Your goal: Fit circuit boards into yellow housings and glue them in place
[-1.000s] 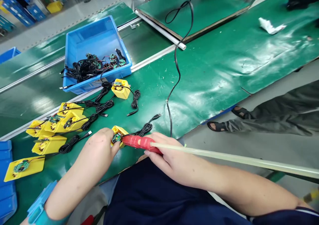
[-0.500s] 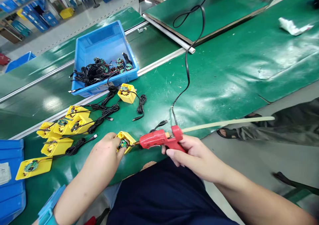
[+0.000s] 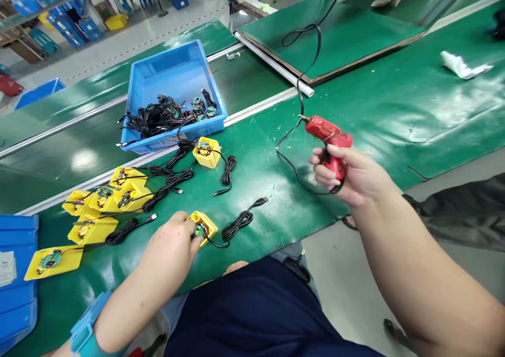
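Observation:
My left hand (image 3: 176, 246) is closed on a yellow plastic housing (image 3: 212, 224) near the table's front edge, its fingers at the opening. Inside that housing sits a green circuit board (image 3: 200, 230), partly covered by my fingers. A coiled black USB cable (image 3: 237, 226) runs out of it to the right. My right hand (image 3: 343, 175) grips a red glue gun (image 3: 323, 129) by its handle, raised over the table to the right. The gun's nozzle points left, apart from the housing, and its black cord (image 3: 299, 120) trails behind.
A blue bin (image 3: 169, 67) holds circuit boards and black cables. Several yellow housings (image 3: 92, 230) with boards stand on the left; another housing (image 3: 208, 159) stands before the bin. A raised green panel (image 3: 335, 41) lies at the back. White crumpled paper (image 3: 461, 66) lies right. Another person's leg (image 3: 461, 204) shows at the right.
My right hand has lifted the glue gun away from the housing, up and to the right, and turned it. My left hand stays on the housing, whose coiled cable now shows fully.

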Tool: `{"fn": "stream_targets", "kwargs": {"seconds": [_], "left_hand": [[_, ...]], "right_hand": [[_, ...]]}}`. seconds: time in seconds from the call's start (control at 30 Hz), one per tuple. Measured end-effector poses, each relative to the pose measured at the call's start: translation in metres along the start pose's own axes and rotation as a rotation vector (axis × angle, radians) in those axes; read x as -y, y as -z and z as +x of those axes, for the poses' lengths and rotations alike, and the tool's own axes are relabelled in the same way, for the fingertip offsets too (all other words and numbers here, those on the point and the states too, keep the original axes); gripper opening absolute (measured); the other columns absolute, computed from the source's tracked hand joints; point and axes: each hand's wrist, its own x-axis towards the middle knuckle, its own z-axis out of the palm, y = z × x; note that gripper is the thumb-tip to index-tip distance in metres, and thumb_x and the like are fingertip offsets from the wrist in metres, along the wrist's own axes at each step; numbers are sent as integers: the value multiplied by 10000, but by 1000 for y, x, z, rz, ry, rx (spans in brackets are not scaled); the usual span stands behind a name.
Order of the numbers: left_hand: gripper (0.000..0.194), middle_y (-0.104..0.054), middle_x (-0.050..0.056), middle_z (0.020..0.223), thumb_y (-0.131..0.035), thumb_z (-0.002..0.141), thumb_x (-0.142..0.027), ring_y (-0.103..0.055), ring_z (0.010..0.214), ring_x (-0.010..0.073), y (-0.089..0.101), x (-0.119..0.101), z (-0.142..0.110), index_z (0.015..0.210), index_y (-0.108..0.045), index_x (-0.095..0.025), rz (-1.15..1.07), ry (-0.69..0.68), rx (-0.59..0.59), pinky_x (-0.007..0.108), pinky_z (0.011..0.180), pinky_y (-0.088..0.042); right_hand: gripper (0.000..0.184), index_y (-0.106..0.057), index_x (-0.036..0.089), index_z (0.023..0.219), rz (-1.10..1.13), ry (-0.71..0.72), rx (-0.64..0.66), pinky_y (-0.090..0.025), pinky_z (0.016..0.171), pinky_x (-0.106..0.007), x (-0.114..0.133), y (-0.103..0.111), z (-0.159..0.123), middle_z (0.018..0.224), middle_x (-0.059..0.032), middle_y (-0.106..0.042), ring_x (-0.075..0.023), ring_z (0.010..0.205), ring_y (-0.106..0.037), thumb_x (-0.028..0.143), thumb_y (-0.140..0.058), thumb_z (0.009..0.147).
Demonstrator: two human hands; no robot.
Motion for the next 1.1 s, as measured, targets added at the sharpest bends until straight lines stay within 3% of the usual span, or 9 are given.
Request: {"fn": "stream_targets", "kwargs": {"seconds": [0.1, 0.2, 0.37, 0.43, 0.5, 0.57, 0.63, 0.8, 1.1], "left_hand": [[152, -659, 131, 1153, -600, 950, -235, -694, 944, 251, -2, 1, 0, 932, -717, -138, -15, -12, -21, 349, 837, -535], [162, -656, 127, 1130, -598, 953, -254, -687, 929, 243, -5, 3, 0, 930, -712, -142, -25, -15, -36, 338, 827, -526], [153, -642, 102, 1014, -624, 939, -274, -665, 869, 226, -7, 3, 0, 899, -689, -141, -41, -39, -43, 323, 805, -508], [153, -635, 93, 976, -619, 939, -267, -654, 845, 218, -7, 3, 0, 866, -680, -147, -49, -47, -46, 315, 783, -499], [164, -631, 87, 933, -616, 936, -259, -645, 830, 214, -7, 4, 0, 824, -669, -152, -53, -66, -69, 306, 754, -486], [180, -624, 80, 880, -623, 925, -260, -633, 795, 210, -8, 5, 0, 785, -656, -153, -55, -87, -108, 302, 711, -470], [193, -618, 72, 827, -623, 918, -254, -616, 747, 203, -7, 5, 0, 755, -649, -153, -53, -115, -145, 302, 666, -452], [100, -646, 81, 815, -624, 875, -137, -633, 765, 218, -5, 2, -3, 791, -679, -138, -10, -138, -182, 307, 686, -467], [157, -684, 106, 866, -561, 895, -120, -673, 824, 239, -13, 10, -5, 856, -713, -124, -76, -174, -236, 332, 768, -515]], "right_hand": [[293, -612, 158, 766, 10, -139, -27, -328, 435, -273, -16, 14, 40, 680, -57, -625, -64, 458, -455, 370, -577, 966], [303, -607, 133, 677, -385, -83, -276, -421, 509, -309, -26, 21, 62, 629, -78, -627, -108, 512, -546, 315, -668, 911], [220, -691, 111, 899, -804, 210, -671, -504, 830, -471, -5, -3, 12, 897, -163, -690, -298, 959, -641, 177, -832, 743], [177, -709, 167, 1022, -822, 590, -540, -547, 753, -434, 7, -34, -38, 1057, -171, -700, -285, 944, -661, 194, -749, 851], [259, -698, 232, 1107, -799, 905, -110, -572, 857, -453, 14, -73, -89, 1269, -149, -633, -298, 1098, -636, 190, -752, 857], [285, -687, 243, 1122, -815, 1032, 250, -565, 940, -454, 15, -112, -127, 1339, -131, -589, -301, 1214, -592, 155, -748, 858], [218, -683, 185, 1096, -822, 1107, 393, -542, 986, -452, 11, -141, -145, 1410, -179, -553, -318, 1322, -525, 96, -670, 898], [202, -672, 105, 1133, -1006, 1186, 418, -491, 1026, -511, 6, -163, -131, 1518, -271, -463, -376, 1425, -415, 81, -563, 965], [190, -687, 153, 1065, -1126, 1120, 532, -497, 1043, -552, 10, -162, -104, 1561, -216, -444, -364, 1418, -441, 116, -515, 993]]}}
